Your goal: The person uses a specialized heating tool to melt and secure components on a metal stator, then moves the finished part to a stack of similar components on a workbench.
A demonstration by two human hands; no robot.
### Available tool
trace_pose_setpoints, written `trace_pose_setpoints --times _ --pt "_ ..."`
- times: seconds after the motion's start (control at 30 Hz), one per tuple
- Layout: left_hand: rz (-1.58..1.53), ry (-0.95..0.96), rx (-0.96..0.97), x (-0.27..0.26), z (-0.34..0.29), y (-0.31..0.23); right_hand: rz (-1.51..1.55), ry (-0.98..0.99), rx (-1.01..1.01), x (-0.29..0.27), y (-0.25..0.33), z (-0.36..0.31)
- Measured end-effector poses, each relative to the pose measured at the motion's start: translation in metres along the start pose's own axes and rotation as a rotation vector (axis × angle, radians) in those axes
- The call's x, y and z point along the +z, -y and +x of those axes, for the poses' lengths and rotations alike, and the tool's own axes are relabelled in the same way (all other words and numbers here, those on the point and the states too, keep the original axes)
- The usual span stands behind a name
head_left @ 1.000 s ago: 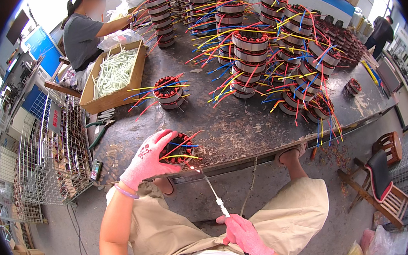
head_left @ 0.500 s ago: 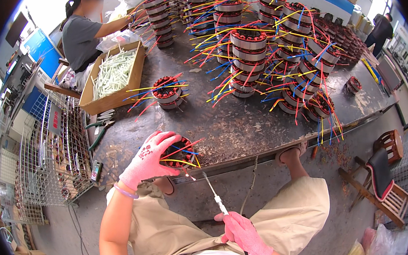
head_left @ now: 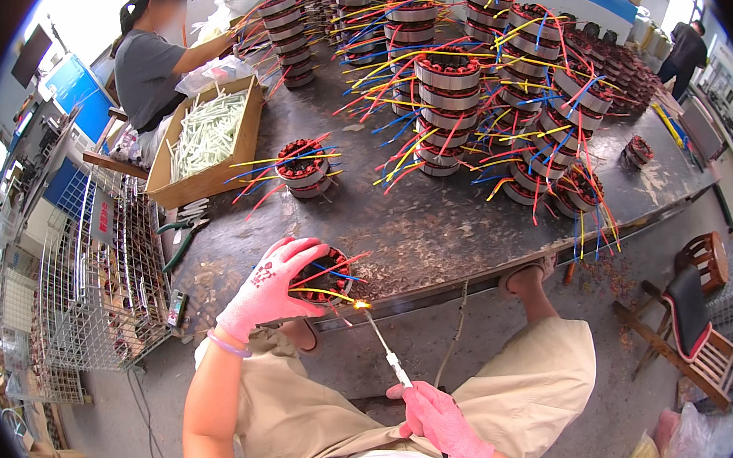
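Observation:
My left hand (head_left: 270, 286), in a pink glove, grips a motor stator (head_left: 320, 282) at the near edge of the table. Red, blue and yellow wire leads stick out of it. My right hand (head_left: 441, 423), also gloved in pink, is closed around a slim white-handled tool with a thin metal shaft (head_left: 390, 356). A bright orange flame (head_left: 362, 304) burns just beyond the tool's tip, at the end of a yellow lead (head_left: 326, 293). Farther back on the table, a single stator (head_left: 302, 171) stands apart with its leads spread.
Tall stacks of wired stators (head_left: 445, 109) fill the table's far side. A cardboard box of pale tubes (head_left: 205, 132) and green-handled pliers (head_left: 180, 243) lie at left. A co-worker (head_left: 147, 61) sits far left; wire racks (head_left: 109, 285) flank the table. A wooden chair (head_left: 686, 314) stands right.
An orange flame now shows at the yellow lead's end, where a smaller glow sat lower, by another lead. The tool's tip has shifted very little; both hands keep their grip.

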State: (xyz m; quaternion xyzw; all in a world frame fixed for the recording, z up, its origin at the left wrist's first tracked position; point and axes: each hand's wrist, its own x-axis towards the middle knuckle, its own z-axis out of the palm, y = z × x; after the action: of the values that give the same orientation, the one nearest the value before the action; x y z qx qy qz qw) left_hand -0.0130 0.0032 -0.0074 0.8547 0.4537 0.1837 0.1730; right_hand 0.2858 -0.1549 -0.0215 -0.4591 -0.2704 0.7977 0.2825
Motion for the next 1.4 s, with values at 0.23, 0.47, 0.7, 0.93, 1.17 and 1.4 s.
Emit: trace_pose_setpoints --times 0.23,0.47,0.7,0.93,1.17,1.4 --pt "0.013 -0.015 -0.094 0.0003 -0.0013 -0.0035 0.016 -0.003 0.011 -0.0016 -0.0055 0.0016" --pt "0.032 -0.034 -0.074 0.0016 -0.0014 -0.0047 -0.041 -0.007 0.009 -0.0030 -0.0028 0.0005" --pt "0.018 -0.015 -0.105 -0.0018 -0.0002 -0.0066 -0.041 -0.011 0.015 -0.0033 -0.0037 0.0001" --pt "0.023 -0.012 -0.126 -0.0016 -0.0009 -0.0075 -0.043 -0.014 0.008 0.0007 -0.0012 0.0009" --pt "0.028 -0.016 -0.103 -0.0012 -0.0012 -0.0070 -0.064 -0.022 -0.007 -0.0017 -0.0046 0.0011" --pt "0.022 -0.007 -0.102 0.0001 -0.0012 -0.0052 -0.079 -0.007 -0.031 -0.0022 -0.0061 0.0026"
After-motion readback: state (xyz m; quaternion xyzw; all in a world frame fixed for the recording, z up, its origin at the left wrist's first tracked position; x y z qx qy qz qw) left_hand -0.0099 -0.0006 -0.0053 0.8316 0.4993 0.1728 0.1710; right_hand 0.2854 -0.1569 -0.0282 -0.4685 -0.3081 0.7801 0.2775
